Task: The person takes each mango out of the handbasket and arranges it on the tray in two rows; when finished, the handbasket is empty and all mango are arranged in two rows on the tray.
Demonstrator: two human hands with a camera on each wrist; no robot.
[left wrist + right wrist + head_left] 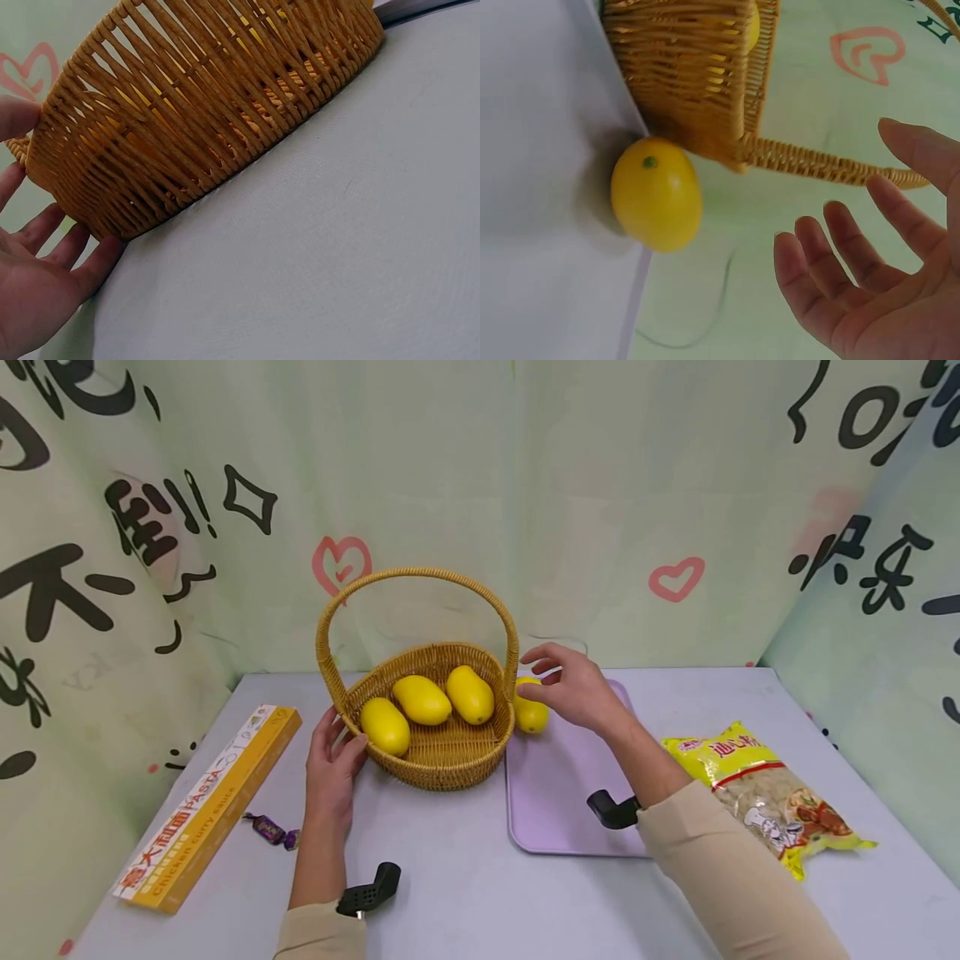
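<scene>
A wicker basket with a tall arched handle stands in the middle of the table. Inside it lie three yellow lemons: one at the left, one in the middle and one at the right. My left hand rests against the basket's left side, thumb near the rim, fingers spread along the outer wall. Another lemon sits on the purple tray, right of the basket. My right hand hovers above that lemon, fingers loosely bent and apart from it, holding nothing; in the head view it partly covers the lemon.
At the left lies a long yellow pasta box, with a purple wrapped candy beside it. A yellow-ended clear food bag lies at the right, close to my right sleeve. A printed curtain hangs behind the table.
</scene>
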